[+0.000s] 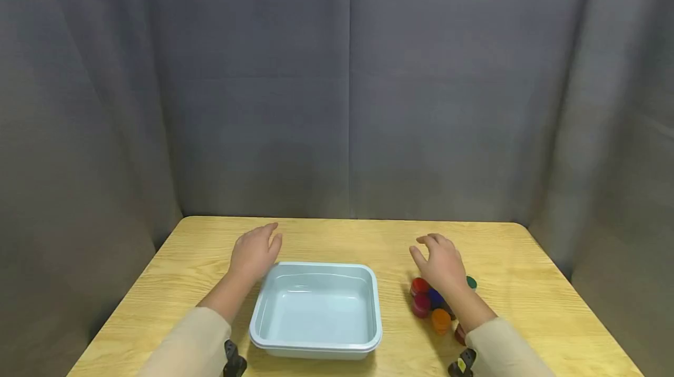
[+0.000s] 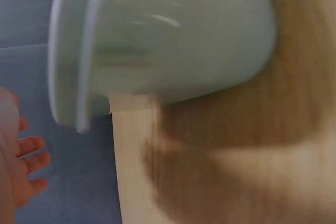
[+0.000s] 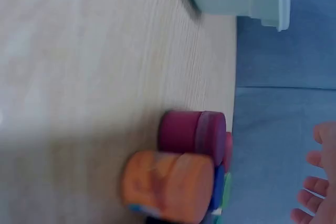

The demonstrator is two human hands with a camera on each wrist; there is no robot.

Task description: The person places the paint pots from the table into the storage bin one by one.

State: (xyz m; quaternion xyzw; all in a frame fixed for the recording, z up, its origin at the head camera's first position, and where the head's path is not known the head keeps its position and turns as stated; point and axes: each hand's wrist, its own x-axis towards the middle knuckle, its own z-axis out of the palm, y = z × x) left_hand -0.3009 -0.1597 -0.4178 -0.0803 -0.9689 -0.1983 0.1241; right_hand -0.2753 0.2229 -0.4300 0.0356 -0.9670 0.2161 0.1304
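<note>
On the wooden tabletop (image 1: 326, 236) a pale blue tray (image 1: 316, 345) sits near the front edge, its near rim close to that edge and its far rim leaving a wide strip of bare wood up to the back edge by the grey curtain (image 1: 347, 84). The left hand (image 1: 255, 254) hovers just past the tray's far left corner, fingers straight and relaxed, holding nothing; whether it touches the rim cannot be told. The right hand (image 1: 442, 263) hangs above a huddle of small coloured tubs (image 1: 434, 304), fingers loosely spread and gripping none of them. The tubs lie to the right of the tray, apart from it, with a lane of bare wood between. In the right wrist view a purple tub (image 3: 191, 135) and an orange tub (image 3: 168, 184) lie touching, blurred, with the fingertips (image 3: 315, 187) clear of them. The left wrist view shows the tray's side wall blurred. Open wood lies right of the tubs to the right edge
</note>
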